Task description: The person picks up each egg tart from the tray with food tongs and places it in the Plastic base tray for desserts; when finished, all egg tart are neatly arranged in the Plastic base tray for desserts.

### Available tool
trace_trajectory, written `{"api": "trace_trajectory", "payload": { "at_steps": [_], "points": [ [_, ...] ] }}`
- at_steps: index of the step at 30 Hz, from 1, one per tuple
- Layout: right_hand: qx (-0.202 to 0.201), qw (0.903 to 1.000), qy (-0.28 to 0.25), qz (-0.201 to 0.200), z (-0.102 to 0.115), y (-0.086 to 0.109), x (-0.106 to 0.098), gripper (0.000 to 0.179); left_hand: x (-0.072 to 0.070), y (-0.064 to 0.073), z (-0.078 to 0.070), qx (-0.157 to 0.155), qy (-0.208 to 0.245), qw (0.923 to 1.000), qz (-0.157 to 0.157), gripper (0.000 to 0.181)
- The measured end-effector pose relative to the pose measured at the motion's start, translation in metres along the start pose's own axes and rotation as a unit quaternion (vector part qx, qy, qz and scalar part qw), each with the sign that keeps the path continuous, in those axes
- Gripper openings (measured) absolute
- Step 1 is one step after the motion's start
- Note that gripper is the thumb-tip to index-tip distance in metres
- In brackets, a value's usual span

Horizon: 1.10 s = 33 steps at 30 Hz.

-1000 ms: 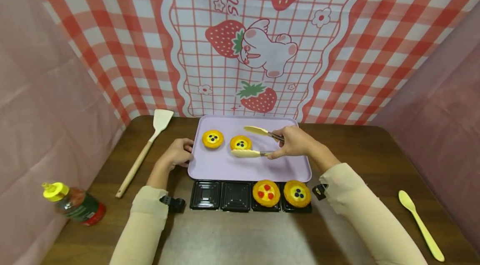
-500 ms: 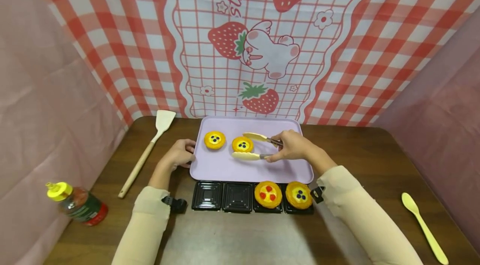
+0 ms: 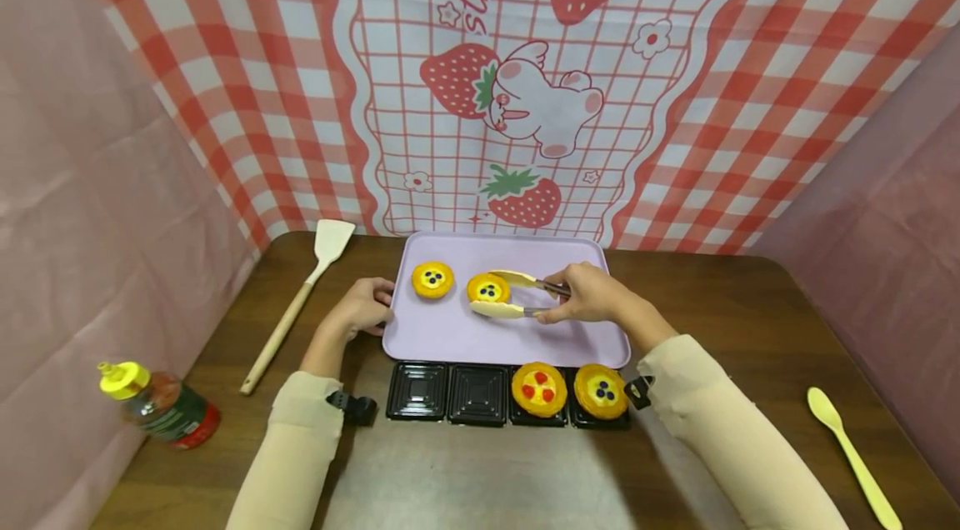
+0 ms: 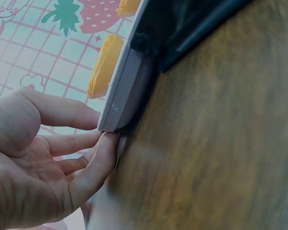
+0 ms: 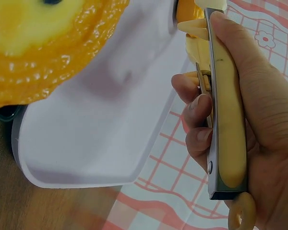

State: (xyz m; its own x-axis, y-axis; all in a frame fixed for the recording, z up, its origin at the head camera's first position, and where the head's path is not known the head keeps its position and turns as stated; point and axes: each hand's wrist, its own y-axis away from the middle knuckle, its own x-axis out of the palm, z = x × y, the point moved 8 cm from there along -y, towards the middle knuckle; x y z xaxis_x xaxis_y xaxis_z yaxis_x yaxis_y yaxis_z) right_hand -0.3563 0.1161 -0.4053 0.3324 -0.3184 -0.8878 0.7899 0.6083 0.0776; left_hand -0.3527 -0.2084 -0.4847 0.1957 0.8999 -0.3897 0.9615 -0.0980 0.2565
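My right hand [image 3: 590,294] grips a pair of cream-tipped tongs [image 5: 230,115] with its fingers and thumb round the handles. The tong tips stand on either side of a blueberry-topped egg tart [image 3: 487,291] near the middle of the lilac tray [image 3: 450,338]. At the tray's left edge, my left hand [image 3: 366,307] pinches the rim; the left wrist view shows thumb and fingertips at the tray's corner. A second blueberry tart [image 3: 432,280] sits on the tray, left of the first.
In front of the tray is a row of black square holders [image 3: 478,395]. The two right ones bear a strawberry tart [image 3: 538,390] and a blueberry tart [image 3: 601,392]. A spatula [image 3: 298,305] and sauce bottle [image 3: 161,403] are left, a yellow spoon [image 3: 853,455] right.
The upper tong arm has come down toward the lower one, so the tips have narrowed round the middle tart. My left hand has stayed at the tray's edge.
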Motion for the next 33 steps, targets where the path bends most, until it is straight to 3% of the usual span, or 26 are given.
{"api": "trace_trajectory", "payload": {
  "at_steps": [18,33],
  "points": [
    [-0.013,0.9997,0.012,-0.015,0.004,0.009,-0.014,0.052,-0.001,-0.001,0.000,-0.004,-0.005,1.0000,-0.005,0.059],
    [-0.005,0.9989,0.042,-0.020,0.020,0.035,-0.039,0.046,-0.001,0.001,0.000,-0.007,-0.005,1.0000,-0.004,0.059]
  ]
}}
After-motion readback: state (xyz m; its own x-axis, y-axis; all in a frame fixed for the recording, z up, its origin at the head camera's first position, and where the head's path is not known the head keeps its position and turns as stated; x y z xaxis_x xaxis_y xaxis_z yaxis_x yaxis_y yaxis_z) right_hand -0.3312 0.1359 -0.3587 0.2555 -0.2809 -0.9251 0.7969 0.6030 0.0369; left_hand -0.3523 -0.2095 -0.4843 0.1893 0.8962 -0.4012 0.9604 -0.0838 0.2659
